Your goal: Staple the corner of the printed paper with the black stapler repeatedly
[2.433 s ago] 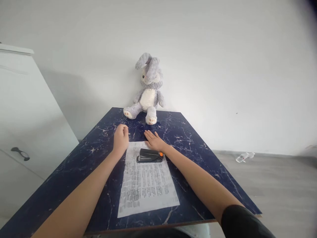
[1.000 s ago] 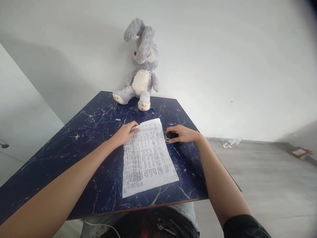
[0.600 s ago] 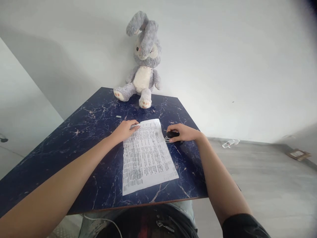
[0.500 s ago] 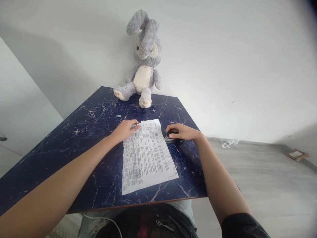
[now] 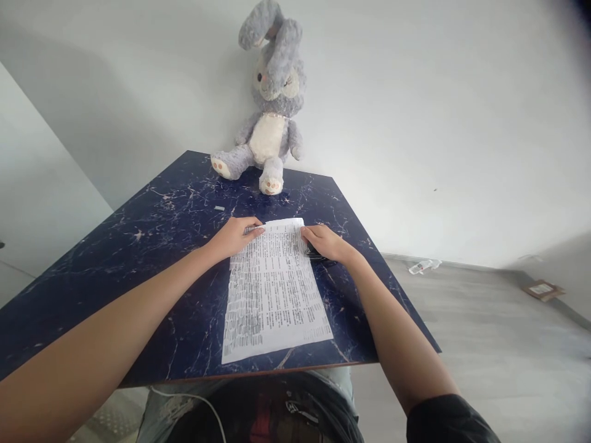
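Printed sheets of paper (image 5: 277,289) lie on the dark blue marbled table, their top edge pointing away from me. At the upper left corner, my left hand (image 5: 237,236) is closed on the paper between thumb and fingers. My right hand (image 5: 324,241) pinches the upper right edge, thumb and fingertips on the paper. Under and just in front of that hand lies a black stapler-like object (image 5: 316,253), mostly hidden by the hand and the sheet.
A grey plush rabbit (image 5: 268,135) sits at the table's (image 5: 152,258) far end against the wall. Left of centre lies a small pale strip (image 5: 219,208). Clear plastic packaging (image 5: 423,266) and a brown cardboard piece (image 5: 543,290) are on the floor at right. A white cable (image 5: 203,397) hangs near my lap.
My right hand has let go of the black stapler-like object and moved left onto the paper's upper right edge. The left hand stays at the upper left corner. The view has tilted slightly.
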The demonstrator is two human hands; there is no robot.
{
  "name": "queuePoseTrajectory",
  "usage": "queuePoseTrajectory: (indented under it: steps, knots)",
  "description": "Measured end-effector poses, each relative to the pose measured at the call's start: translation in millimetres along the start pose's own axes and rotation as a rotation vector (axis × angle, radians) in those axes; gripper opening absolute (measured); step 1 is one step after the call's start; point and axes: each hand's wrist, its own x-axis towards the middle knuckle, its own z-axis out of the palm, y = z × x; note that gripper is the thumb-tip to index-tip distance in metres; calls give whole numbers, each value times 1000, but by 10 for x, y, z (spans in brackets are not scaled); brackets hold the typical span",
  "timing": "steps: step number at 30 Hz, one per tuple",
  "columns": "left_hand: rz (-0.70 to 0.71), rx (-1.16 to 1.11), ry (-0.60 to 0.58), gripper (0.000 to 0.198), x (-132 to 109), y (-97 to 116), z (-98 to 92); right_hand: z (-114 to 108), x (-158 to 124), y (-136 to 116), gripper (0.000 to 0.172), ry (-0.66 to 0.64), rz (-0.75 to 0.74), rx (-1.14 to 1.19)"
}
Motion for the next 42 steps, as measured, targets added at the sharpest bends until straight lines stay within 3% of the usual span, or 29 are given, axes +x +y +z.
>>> queuePoseTrajectory:
  steps: [9, 33, 42]
  knots:
    - [-20, -6, -23, 28, 1, 24, 32, 106, 38, -97, 43, 173, 32, -112]
    - [-34, 0, -22, 28, 8, 28, 60, 212, -36, -321, 52, 167, 0, -351]
    - [-66, -17, -38, 29, 13, 37, 64, 186, -35, -300, 61, 145, 2, -274]
